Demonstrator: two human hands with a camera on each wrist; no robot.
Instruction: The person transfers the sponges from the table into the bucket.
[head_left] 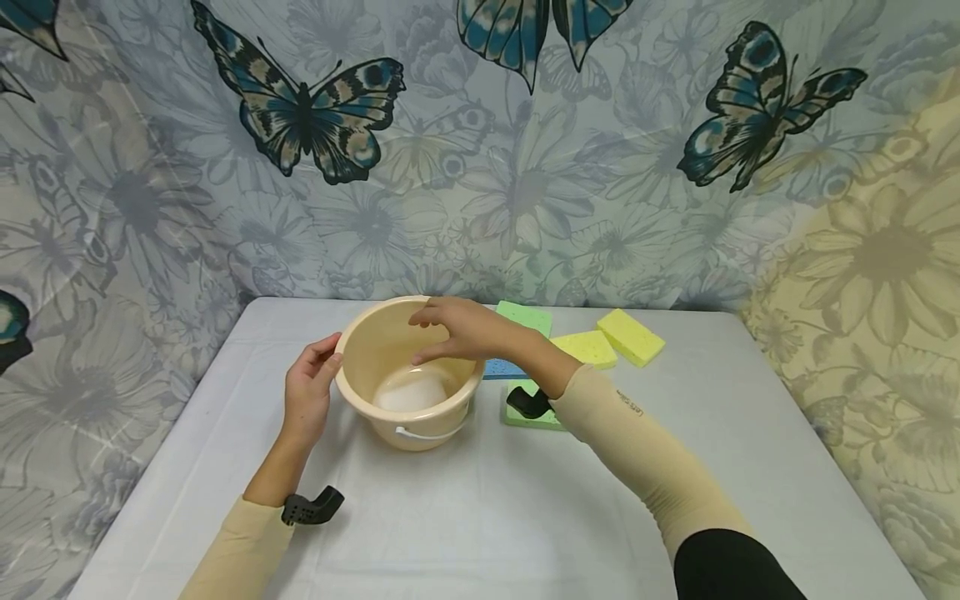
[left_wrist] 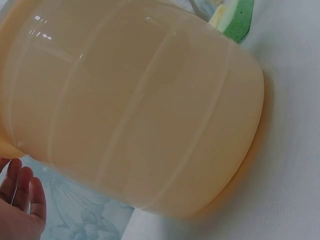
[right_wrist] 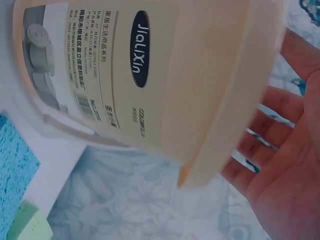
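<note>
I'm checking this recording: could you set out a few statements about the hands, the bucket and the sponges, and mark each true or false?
1. The left hand touches the bucket. True.
2. The white handle stands upright over the bucket. False: it hangs down along the bucket's side.
3. The right hand is over the bucket and holds no sponge. True.
4. The blue sponge lies to the left of the bucket. False: in the head view it lies to the right.
5. Two yellow sponges lie on the table. True.
6. The bucket is filled with sponges. False: no sponge shows inside it.
</note>
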